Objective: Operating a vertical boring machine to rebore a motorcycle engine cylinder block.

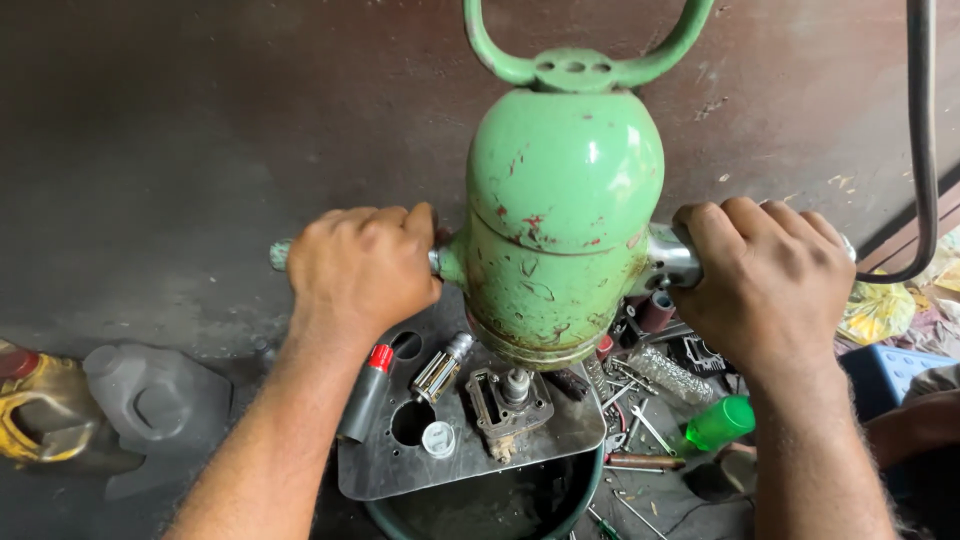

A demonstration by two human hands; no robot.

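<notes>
My left hand (362, 268) is clenched around the left side handle of the big, scuffed green-painted metal power tool (560, 225), and my right hand (768, 278) is clamped in a fist on its shiny metal right handle; the tool hangs between my fists, nose down, above a grey metal plate with round holes (385, 465) resting on a dark green bucket (500, 505). On the plate, right under the tool's nose, sits a small grimy metal pump-like part (508, 400), with a chrome ribbed cylinder (441, 368) beside it near the middle. A grey marker with a red cap (366, 393) lies at the plate's left edge.
</notes>
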